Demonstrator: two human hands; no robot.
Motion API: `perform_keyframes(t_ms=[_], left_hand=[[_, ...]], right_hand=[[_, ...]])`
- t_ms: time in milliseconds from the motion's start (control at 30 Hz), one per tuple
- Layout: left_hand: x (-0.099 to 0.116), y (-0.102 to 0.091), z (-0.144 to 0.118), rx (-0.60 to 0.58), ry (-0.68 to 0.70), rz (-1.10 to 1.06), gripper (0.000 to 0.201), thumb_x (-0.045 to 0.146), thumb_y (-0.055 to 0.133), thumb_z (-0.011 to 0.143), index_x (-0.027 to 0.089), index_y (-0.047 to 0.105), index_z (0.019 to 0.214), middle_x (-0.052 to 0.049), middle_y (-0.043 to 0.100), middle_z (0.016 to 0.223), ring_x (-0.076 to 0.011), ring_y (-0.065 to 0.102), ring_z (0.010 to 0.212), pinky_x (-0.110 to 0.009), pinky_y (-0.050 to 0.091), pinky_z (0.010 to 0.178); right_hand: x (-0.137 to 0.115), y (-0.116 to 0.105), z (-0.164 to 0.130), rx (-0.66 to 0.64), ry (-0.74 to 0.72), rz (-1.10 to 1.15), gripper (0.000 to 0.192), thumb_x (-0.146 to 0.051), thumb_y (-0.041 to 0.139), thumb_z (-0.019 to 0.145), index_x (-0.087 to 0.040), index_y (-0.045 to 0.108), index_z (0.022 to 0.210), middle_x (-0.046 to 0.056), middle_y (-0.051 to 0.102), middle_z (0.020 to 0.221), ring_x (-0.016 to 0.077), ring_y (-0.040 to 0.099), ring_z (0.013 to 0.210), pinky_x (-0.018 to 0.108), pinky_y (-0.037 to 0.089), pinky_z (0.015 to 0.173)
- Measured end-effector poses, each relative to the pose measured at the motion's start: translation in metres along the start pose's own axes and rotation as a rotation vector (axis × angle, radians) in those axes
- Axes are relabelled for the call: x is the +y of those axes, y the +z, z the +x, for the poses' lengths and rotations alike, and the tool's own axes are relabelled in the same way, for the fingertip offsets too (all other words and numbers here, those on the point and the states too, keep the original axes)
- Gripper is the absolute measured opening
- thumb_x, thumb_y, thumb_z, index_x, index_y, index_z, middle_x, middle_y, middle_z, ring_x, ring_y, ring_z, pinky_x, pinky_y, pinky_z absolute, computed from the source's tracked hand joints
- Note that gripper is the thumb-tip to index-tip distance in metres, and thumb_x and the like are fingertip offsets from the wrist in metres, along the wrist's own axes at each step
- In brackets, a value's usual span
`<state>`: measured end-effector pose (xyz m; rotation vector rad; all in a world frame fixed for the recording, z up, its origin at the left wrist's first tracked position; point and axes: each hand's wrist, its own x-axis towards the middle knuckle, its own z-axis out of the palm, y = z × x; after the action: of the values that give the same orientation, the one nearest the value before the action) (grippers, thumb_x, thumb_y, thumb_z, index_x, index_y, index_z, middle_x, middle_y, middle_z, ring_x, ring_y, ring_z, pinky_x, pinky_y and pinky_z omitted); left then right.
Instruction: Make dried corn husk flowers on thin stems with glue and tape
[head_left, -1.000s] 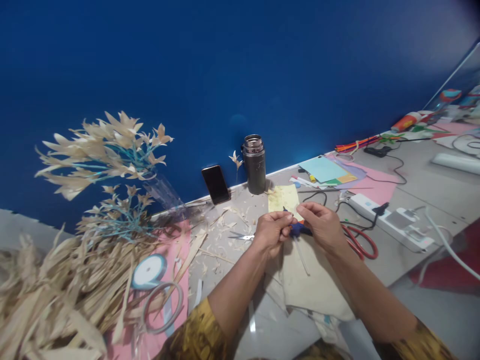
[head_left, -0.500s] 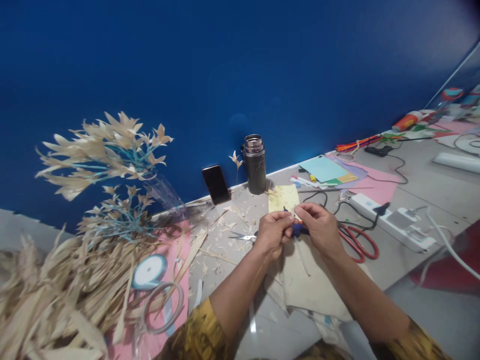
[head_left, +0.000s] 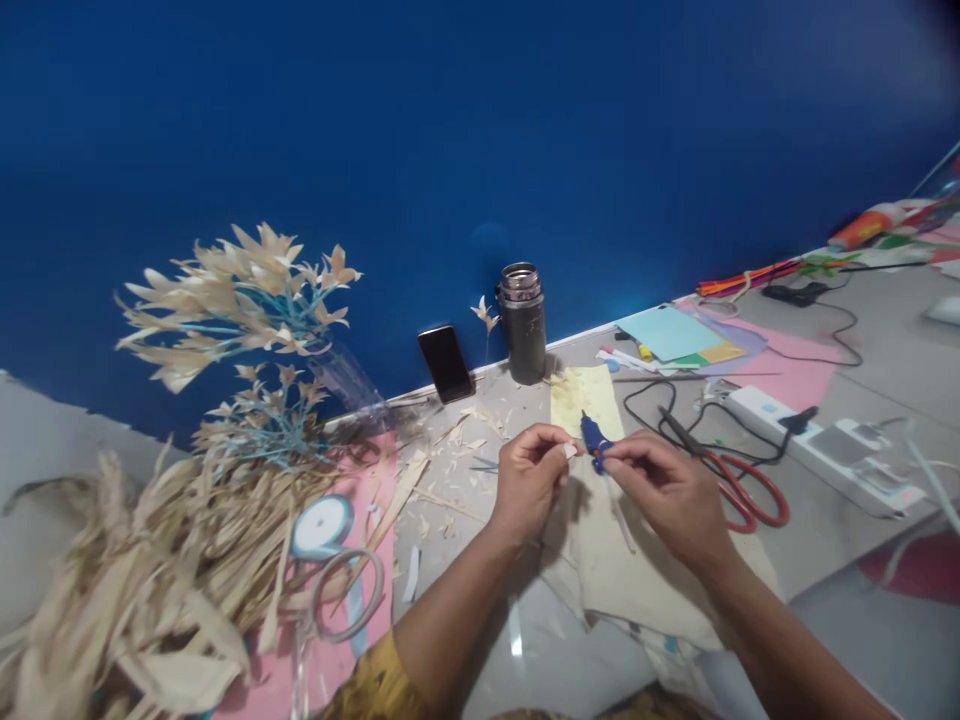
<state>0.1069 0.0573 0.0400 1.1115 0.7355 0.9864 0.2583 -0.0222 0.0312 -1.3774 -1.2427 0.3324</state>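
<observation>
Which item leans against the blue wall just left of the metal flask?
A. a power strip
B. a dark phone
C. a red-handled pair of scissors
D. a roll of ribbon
B: the dark phone is propped against the blue wall, left of the metal flask.

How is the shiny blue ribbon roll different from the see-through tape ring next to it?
The light blue ribbon roll is filled in, a solid disc with white on its face, while the clear tape ring is a thin hoop you can see straight through. The ribbon roll lies farther from the person, the tape ring nearer. Both are round, lie flat on the pink sheet beside the dried leaves, and neither hand touches them.
</observation>
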Motion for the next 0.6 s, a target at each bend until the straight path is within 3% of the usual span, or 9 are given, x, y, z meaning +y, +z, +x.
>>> perform_keyframes(t_ms=[233,467,600], left_hand=[[0.013,-0.041,-0.046,0.060,-0.111,-0.107,0.021,0.029,0.085,0.070,0.016,0.070,0.076,-0.002,0.071,0.072,-0.0053,0.048,0.045,-0.019,0.030,0.044],[0.014,-0.068,-0.070,0.126,-0.145,-0.173,0.027,0.032,0.091,0.064,0.016,0.072,0.074,0.001,0.064,0.060,-0.0051,0.047,0.041,-0.018,0.028,0.041],[0.012,-0.079,-0.075,0.106,-0.158,-0.249,0.033,0.038,0.094,0.064,0.015,0.072,0.075,0.002,0.060,0.054,-0.0047,0.044,0.039,-0.018,0.028,0.041]], right_hand=[[-0.028,0.030,-0.011,-0.201,-0.380,-0.054,0.005,-0.021,0.068,0.094,-0.022,0.069,0.089,0.005,0.072,0.079,0.0178,0.066,0.071,0.028,0.049,0.060],[-0.044,0.060,-0.011,-0.361,-0.426,0.003,0.012,-0.025,0.067,0.096,-0.021,0.063,0.086,0.005,0.072,0.080,0.0174,0.067,0.072,0.026,0.046,0.060],[-0.048,0.068,-0.010,-0.464,-0.408,-0.051,0.017,-0.028,0.065,0.098,-0.021,0.061,0.083,0.002,0.069,0.076,0.0145,0.060,0.064,0.026,0.043,0.058]])
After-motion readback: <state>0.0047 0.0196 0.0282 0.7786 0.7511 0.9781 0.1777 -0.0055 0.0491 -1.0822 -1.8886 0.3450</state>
